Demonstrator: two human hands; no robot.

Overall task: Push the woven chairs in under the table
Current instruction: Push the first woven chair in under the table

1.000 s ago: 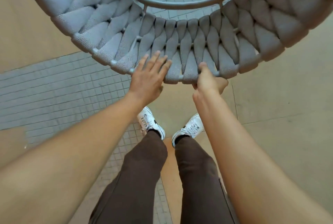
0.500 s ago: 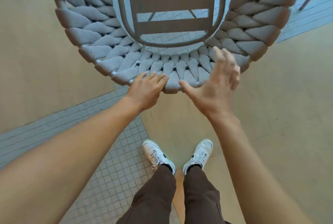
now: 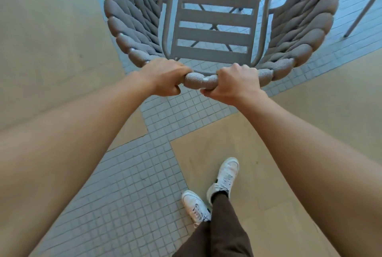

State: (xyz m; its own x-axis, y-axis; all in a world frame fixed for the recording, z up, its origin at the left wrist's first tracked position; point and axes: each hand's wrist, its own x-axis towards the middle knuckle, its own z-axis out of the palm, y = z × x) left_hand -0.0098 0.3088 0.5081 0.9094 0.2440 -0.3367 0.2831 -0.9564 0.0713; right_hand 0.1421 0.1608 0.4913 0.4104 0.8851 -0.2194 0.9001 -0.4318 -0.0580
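A woven chair (image 3: 132,29) with thick grey-brown braided rope around a curved back stands in front of me, seen from above. Its slatted metal seat (image 3: 215,19) lies in the middle. My left hand (image 3: 165,79) is closed around the top rim of the chair back, left of centre. A short way to its right, my right hand (image 3: 233,83) grips the same rim. A stretch of braided rim (image 3: 200,80) shows between the two hands. No table top is plainly visible.
The floor is beige slabs with bands of small grey tiles (image 3: 128,184). A thin metal leg (image 3: 361,15) slants at the upper right. My two feet in white sneakers (image 3: 225,176) stand behind the chair.
Both hands went from resting flat and lifting off the woven back to gripping its top rim. The chair now sits farther ahead and my feet have stepped.
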